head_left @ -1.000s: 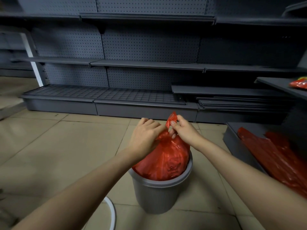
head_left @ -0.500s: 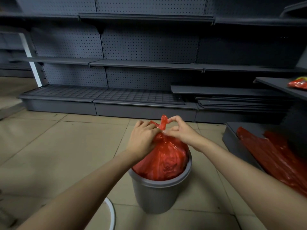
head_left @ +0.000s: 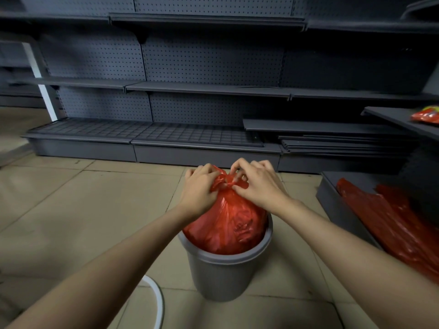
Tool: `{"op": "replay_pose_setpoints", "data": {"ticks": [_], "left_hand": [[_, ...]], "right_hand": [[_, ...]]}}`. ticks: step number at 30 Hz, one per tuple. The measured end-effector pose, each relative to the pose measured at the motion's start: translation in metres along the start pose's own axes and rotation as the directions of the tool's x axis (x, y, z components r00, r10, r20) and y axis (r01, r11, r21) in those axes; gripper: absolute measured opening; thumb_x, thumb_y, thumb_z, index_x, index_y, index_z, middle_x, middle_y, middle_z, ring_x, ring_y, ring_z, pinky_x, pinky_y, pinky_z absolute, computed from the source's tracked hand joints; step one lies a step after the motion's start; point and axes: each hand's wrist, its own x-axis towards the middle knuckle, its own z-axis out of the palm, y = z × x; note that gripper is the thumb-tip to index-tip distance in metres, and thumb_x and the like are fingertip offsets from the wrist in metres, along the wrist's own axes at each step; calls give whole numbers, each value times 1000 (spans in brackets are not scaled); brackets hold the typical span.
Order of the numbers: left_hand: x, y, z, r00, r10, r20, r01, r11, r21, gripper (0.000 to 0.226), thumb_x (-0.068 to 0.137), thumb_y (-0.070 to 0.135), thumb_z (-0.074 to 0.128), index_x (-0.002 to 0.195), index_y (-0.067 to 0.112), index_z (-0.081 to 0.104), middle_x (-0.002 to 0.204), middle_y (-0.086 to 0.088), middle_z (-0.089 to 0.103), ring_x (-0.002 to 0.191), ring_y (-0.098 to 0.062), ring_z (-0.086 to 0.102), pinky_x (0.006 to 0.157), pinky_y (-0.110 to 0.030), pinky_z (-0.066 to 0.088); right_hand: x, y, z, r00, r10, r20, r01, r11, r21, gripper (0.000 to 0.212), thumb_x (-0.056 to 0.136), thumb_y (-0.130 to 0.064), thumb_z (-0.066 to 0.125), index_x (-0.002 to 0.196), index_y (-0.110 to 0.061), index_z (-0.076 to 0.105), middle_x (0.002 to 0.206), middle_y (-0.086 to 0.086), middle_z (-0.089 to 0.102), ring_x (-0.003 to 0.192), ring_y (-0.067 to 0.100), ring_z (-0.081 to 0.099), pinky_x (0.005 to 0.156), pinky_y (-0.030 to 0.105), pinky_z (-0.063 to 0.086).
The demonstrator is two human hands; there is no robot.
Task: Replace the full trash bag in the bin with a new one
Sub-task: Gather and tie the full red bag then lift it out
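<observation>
The full red bag (head_left: 225,224) sits bulging in the grey bin (head_left: 225,269) on the floor. The left hand (head_left: 198,188) and right hand (head_left: 257,184) pinch its twisted neck, fingers curled (thin, soft, slippery film). Probably light; grip below the knot.

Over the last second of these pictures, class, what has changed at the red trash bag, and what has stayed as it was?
The loose end of plastic that stood up above the red trash bag has been drawn down into a tight knot. The left hand and right hand have closed in on it, both pinching the plastic there. The bag stays seated in the grey bin, and the spare red bags lie unmoved on the right.
</observation>
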Motion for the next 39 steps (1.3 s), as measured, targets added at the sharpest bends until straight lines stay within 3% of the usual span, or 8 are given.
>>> {"op": "replay_pose_setpoints", "data": {"ticks": [6,13,20,22,25,31,35,39], "left_hand": [[3,-3,3,998,-13,54,15,999,-46,21,90,29,55,97,12,64,100,-6,49,100,-24,44,85,-34,24],[3,3,2,992,-2,123,13,996,-87,13,91,19,52,86,10,59,96,0,35,101,-24,38,73,-25,14],[3,5,7,988,-124,96,137,981,-138,17,93,19,50,90,8,63,96,1,36,105,-24,39,77,-29,17],[3,5,8,973,-200,116,218,960,-175,22,94,22,48,91,6,64,98,-4,41,107,-25,39,81,-30,19],[5,5,10,959,-251,131,272,945,-184,21,93,21,50,91,7,65,106,-10,47,109,-26,39,85,-31,21],[7,9,12,957,-260,128,285,927,-243,26,91,29,54,96,7,66,97,1,40,110,-22,39,85,-29,19],[4,9,12,956,-261,130,289,913,-288,27,89,31,58,92,5,66,96,1,43,107,-21,41,76,-27,16],[4,7,8,957,-253,141,285,904,-319,26,89,31,57,92,7,66,96,0,48,108,-21,42,82,-28,19]], "right_hand": [[-3,1,1,999,-3,-54,-4,991,-136,14,78,-35,66,90,-33,60,79,-7,55,91,15,52,89,26,23],[-6,-5,0,992,-63,-108,40,977,-209,10,78,-28,69,87,-24,66,73,-9,43,83,17,51,88,28,26],[-3,1,10,996,-54,-68,44,989,-140,8,75,-21,69,79,-25,63,80,-4,59,83,21,59,74,25,22],[-3,4,9,1000,-19,1,19,994,-112,6,79,-28,68,84,-26,68,84,-4,59,89,20,57,75,24,18],[-5,5,9,998,-5,69,14,991,-134,23,82,-42,64,99,-27,69,96,-3,62,100,18,54,83,29,24],[-6,1,10,999,41,0,-40,985,-166,36,75,-58,62,95,-29,71,95,-5,64,96,17,53,77,28,22],[-6,-2,9,996,93,-17,-94,987,-130,33,75,-55,64,91,-28,71,93,-5,65,95,17,54,81,30,25],[-7,-1,11,994,106,-34,-109,988,-110,28,78,-49,65,93,-26,71,93,-5,65,95,16,54,80,28,24]]}}
